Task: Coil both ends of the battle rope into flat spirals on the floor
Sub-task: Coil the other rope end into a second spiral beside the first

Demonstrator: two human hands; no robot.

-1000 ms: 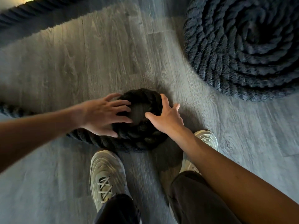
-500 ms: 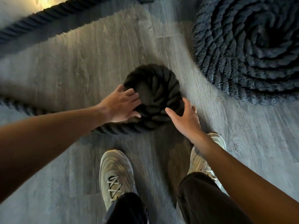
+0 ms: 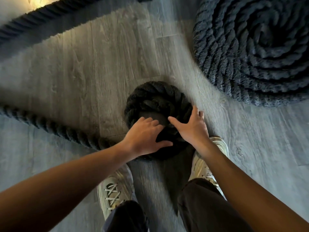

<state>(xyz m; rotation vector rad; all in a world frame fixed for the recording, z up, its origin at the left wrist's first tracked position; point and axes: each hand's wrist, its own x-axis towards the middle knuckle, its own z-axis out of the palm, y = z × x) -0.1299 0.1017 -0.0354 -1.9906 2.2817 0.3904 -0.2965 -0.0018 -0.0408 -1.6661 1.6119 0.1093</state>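
Fingers [image 3: 150,122] of your left hand [image 3: 143,138]: spread, nearly straight, laid flat on the near side of the small rope coil [image 3: 158,101], gripping nothing; fingers [image 3: 195,114] of your right hand [image 3: 190,129]: likewise splayed, pressed against its right flank. Coil itself: a tight dark spiral on the wood-grain floor [image 3: 108,64], just ahead of your pale shoes [image 3: 113,193], its rope tail [image 3: 50,126] running off leftward. Large spiral [image 3: 259,47]: flat on the floor, farther off to the right, apart from the coil.
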